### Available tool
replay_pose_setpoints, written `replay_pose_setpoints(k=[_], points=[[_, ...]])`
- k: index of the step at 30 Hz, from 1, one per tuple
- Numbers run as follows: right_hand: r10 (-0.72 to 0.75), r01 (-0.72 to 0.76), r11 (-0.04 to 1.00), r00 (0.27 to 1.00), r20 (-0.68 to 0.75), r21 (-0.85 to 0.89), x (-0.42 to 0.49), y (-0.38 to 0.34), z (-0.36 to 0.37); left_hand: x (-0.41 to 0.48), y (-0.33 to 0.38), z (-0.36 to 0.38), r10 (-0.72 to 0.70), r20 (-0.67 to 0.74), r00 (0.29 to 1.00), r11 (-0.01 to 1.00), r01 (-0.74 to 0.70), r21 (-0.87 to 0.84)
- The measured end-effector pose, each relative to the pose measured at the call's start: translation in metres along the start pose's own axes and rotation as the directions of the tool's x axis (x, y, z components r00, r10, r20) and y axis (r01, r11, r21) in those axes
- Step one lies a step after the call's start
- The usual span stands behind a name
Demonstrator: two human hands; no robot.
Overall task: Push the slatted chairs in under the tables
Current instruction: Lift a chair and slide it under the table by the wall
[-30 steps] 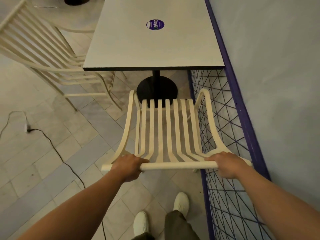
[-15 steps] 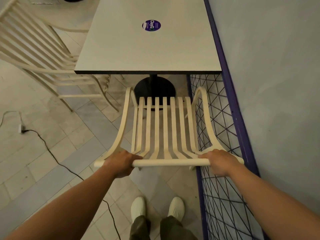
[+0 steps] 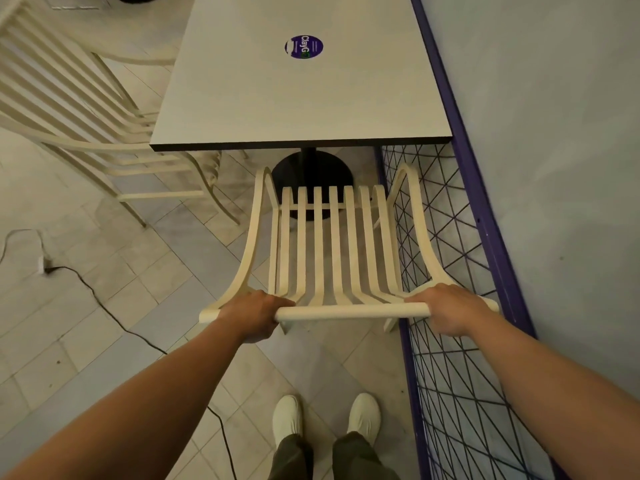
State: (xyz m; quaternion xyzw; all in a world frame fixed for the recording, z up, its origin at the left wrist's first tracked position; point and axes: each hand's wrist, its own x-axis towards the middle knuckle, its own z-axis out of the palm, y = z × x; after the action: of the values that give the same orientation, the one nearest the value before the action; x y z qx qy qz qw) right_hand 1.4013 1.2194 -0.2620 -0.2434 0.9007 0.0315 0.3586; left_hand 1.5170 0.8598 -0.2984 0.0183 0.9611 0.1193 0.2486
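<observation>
Both hands are gripping the top rail of a cream slatted chair [image 3: 332, 251] at the lower middle of the frame: the left hand [image 3: 254, 315] is curling closed around the rail near its left end, and the right hand [image 3: 446, 308] is wrapping closed over the rail near its right end, with bare rail showing between them. Seen from behind and above, the chair is standing with its slats running away from the person toward the counter [image 3: 301, 88], whose grey top is filling the upper middle of the frame. The chair's far edge is lying just short of the counter's near edge, in front of the black round pedestal base [image 3: 311, 171], so the seat is not yet sitting under the top. A round purple sticker [image 3: 304, 47] is lying on the counter near its far end. A second slatted chair [image 3: 79, 109] is standing at the upper left, beside the counter's left edge, partly tucked under it. Along the right, a purple-framed wire mesh barrier [image 3: 446, 258] is running just beside the held chair, with a plain grey wall behind it. A black cable [image 3: 104, 306] is trailing across the tiled floor [image 3: 104, 358] at the left. Two white shoes [image 3: 287, 417] are standing at the bottom middle, behind the chair.
</observation>
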Motion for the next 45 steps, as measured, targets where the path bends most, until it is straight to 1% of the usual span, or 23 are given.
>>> replay_pose_setpoints(k=[5, 10, 21, 28, 38, 45], points=[[0.002, -0.002, 1.000, 1.000, -0.018, -0.007, 0.010, 0.004, -0.006, 0.011, -0.003, -0.005, 0.010, 0.011, 1.000, 1.000, -0.010, 0.002], [0.003, -0.002, 1.000, 1.000, -0.026, 0.014, 0.021, 0.008, -0.010, 0.022, -0.008, -0.010, -0.002, 0.014, 1.000, 1.000, 0.002, -0.019], [-0.005, 0.005, 1.000, 0.999, -0.049, -0.007, 0.034, 0.013, -0.019, 0.037, -0.012, -0.017, -0.021, 0.030, 0.999, 1.000, 0.021, -0.011], [0.011, -0.012, 1.000, 0.998, -0.055, -0.016, 0.040, 0.013, -0.023, 0.047, -0.017, -0.020, -0.011, 0.016, 1.000, 1.000, 0.012, -0.014], [0.041, -0.041, 0.999, 0.999, -0.031, 0.010, 0.028, 0.009, -0.019, 0.040, -0.012, -0.017, 0.000, 0.015, 1.000, 1.000, 0.001, -0.020], [0.029, -0.029, 0.999, 0.999, -0.017, 0.015, 0.007, 0.013, -0.007, 0.019, 0.005, 0.001, 0.015, 0.006, 1.000, 1.000, -0.014, -0.017]])
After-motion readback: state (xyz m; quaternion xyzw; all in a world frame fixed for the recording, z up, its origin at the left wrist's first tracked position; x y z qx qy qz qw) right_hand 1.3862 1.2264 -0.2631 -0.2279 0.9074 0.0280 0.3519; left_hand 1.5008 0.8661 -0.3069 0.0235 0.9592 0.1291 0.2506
